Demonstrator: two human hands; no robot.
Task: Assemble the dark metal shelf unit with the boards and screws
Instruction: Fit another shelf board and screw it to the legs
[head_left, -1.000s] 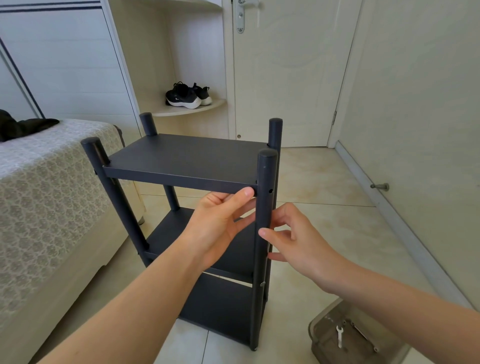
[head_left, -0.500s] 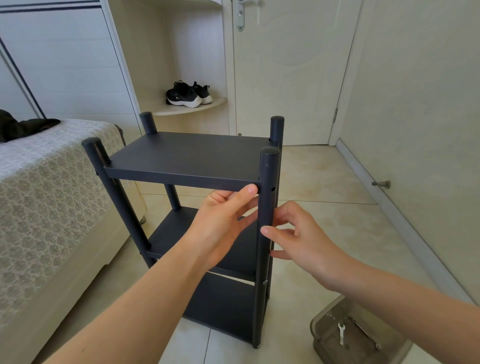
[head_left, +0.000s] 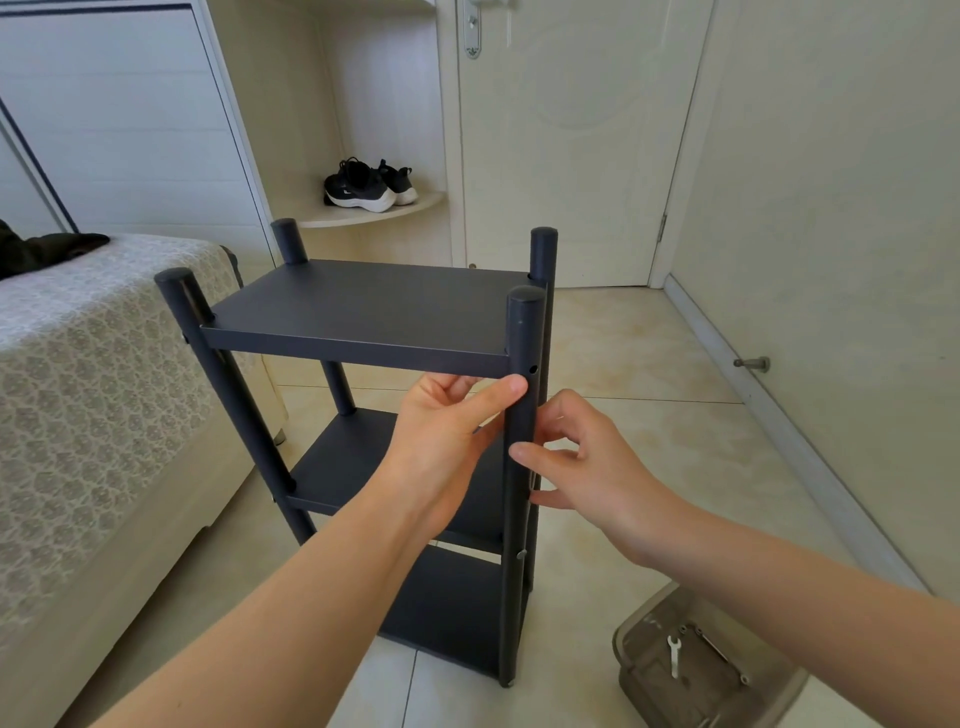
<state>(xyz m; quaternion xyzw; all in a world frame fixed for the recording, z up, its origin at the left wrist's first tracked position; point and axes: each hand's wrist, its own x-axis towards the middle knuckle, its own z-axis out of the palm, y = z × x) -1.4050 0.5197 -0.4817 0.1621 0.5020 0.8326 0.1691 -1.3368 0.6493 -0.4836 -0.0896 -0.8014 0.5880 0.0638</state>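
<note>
A cream panelled door (head_left: 561, 156) stands closed at the back. Left of the door, a curved corner shelf (head_left: 415, 205) holds black sneakers (head_left: 363, 184); further left, a bed (head_left: 104, 389) with a lace-patterned cover. Right of the door runs a plain wall (head_left: 831, 182) with a door stop (head_left: 753, 364). Beige floor tiles (head_left: 649, 364) lie below in soft daylight.

A bed (head_left: 104, 389) with a patterned cover fills the left side, a dark garment (head_left: 47, 249) lying at its far end. A pair of black sneakers (head_left: 363, 187) sits on a curved shelf (head_left: 415, 205) beside a closed cream door (head_left: 561, 156). A doorstop (head_left: 753, 364) juts from the right wall. At near right on the tiled floor (head_left: 649, 441), a clear bin (head_left: 631, 642) holds a small wrench (head_left: 674, 656).
</note>
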